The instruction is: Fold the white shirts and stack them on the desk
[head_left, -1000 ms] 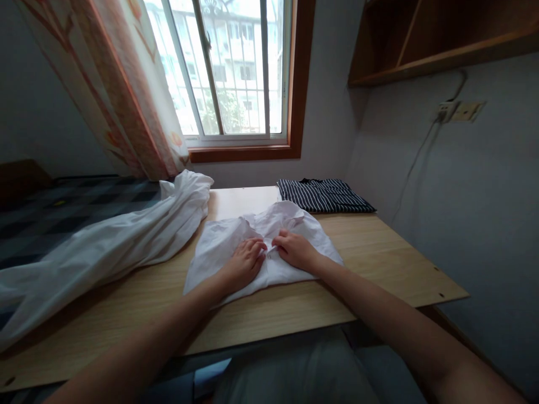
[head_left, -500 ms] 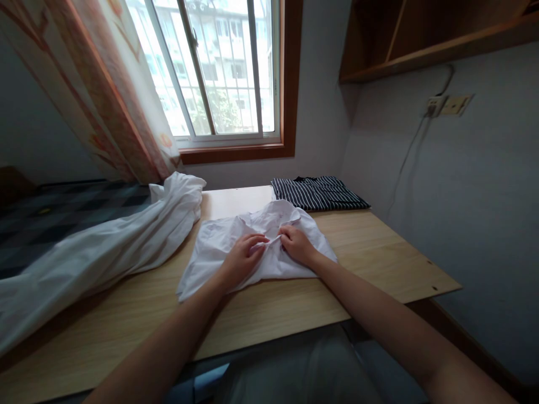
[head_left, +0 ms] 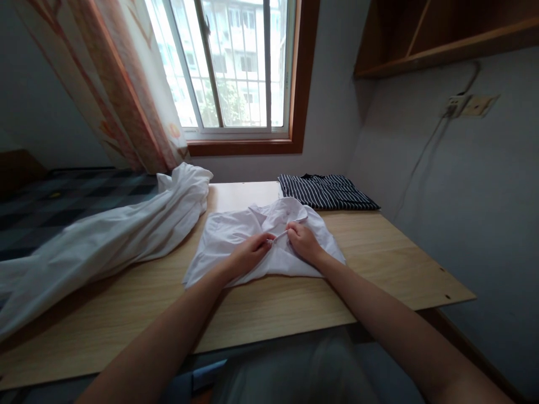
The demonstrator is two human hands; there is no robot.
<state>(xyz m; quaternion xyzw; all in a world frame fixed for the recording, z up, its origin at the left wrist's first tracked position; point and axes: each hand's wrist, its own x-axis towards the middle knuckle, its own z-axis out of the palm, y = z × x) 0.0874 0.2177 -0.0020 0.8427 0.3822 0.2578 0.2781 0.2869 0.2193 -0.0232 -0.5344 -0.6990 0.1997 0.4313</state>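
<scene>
A white shirt (head_left: 229, 233) lies spread on the wooden table (head_left: 370, 264), collar toward the window. My left hand (head_left: 249, 253) and my right hand (head_left: 302, 241) meet at the shirt's front opening. Each pinches an edge of the fabric just below the collar, fingers curled. Both forearms reach in from the near edge of the table.
A folded dark striped garment (head_left: 326, 192) lies at the table's far right corner. A large white cloth (head_left: 105, 238) trails off the table's left side onto a checked bed. Behind are a window (head_left: 236, 67), a curtain, a wall shelf and a socket with a cable.
Both hands have moved a little farther up the shirt front toward the collar, and the cloth lies flatter. The camera view shifted slightly.
</scene>
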